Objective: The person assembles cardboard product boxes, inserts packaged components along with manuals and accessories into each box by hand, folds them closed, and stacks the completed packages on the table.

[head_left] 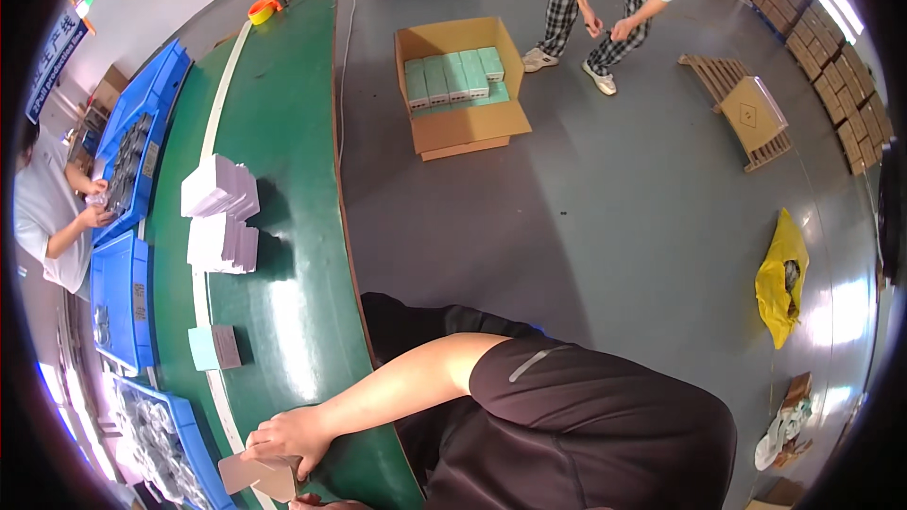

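The right hand (291,436) is partly curled, its fingers over a tan card (253,478) and its thumb toward the table, gripping the card's edge. The card lies at the table's near end, beneath and to the left of those fingers. The left hand (327,504) shows only at the lower edge, just right of the card; how far it is open, and whether it holds anything, cannot be told.

From the left, a person in a white top (59,222) reaches over the upper of three blue trays (123,269) holding grey items. Right of these, on the green table (295,123), lie a small teal-and-dark box (213,348), two white stacks (223,244) and, at the far end, a tape roll (266,8). On the floor stands an open carton (472,132) of teal boxes (456,74); beside it, a person in checked trousers (605,9) bends. Rightmost are a pallet (715,76), a yellow bag (777,288) and stacked cartons (831,66).
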The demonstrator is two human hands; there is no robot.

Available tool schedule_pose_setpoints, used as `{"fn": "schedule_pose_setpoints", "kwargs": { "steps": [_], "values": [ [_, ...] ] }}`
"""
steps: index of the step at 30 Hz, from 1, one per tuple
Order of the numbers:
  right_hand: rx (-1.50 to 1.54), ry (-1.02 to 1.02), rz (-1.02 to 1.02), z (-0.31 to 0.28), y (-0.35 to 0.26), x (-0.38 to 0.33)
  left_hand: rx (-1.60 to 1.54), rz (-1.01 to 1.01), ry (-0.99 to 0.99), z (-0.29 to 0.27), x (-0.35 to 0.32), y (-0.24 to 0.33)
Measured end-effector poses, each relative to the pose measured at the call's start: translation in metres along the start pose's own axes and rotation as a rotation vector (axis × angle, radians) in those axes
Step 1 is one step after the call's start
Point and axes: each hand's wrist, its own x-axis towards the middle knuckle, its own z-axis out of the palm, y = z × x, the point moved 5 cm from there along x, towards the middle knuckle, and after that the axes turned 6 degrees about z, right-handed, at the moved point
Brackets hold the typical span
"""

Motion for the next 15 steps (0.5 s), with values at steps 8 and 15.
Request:
{"fn": "schedule_pose_setpoints", "kwargs": {
  "steps": [8,15],
  "values": [
    [0.038,-0.029,0.014,0.0,-0.003,0.001,0.011,0.002,0.022,-0.001,-0.009,-0.007],
    [0.204,0.006,0.033,-0.018,0.002,-0.006,-0.537,-0.517,0.13,0.009,0.006,0.03]
  ]
}}
